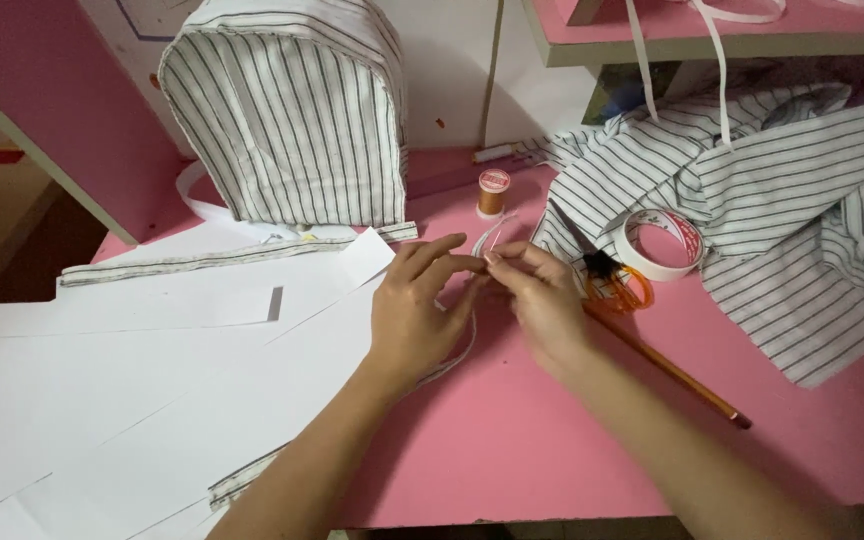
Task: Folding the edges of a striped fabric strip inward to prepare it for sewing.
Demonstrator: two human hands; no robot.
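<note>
A thin white strip (pixel 485 240) is pinched between both hands at mid-surface, just in front of the orange thread spool (pixel 493 192). Left hand (pixel 414 305): grip closed, thumb and forefinger on the strip's near end. Right hand (pixel 542 300): fingertips closed on the same strip from the other side, touching the left fingertips. The strip's tail is seen curving under the left wrist toward the white paper sheets (pixel 132 370).

Risk, judged: the strip is narrow and held only at the fingertips, so a slip or twist is likely if either pinch is eased. The loose tail could snag under the wrist. The scissors (pixel 607 275) and pencil (pixel 667 365) lie just beside the right wrist and could be knocked by it.

Containers: none with contents seen. A tape roll (pixel 660 245) lies beside the striped fabric heap (pixel 802 200). A striped fabric cover (pixel 287 115) stands at the back of the pink surface (pixel 512 440); what is under it cannot be told.
</note>
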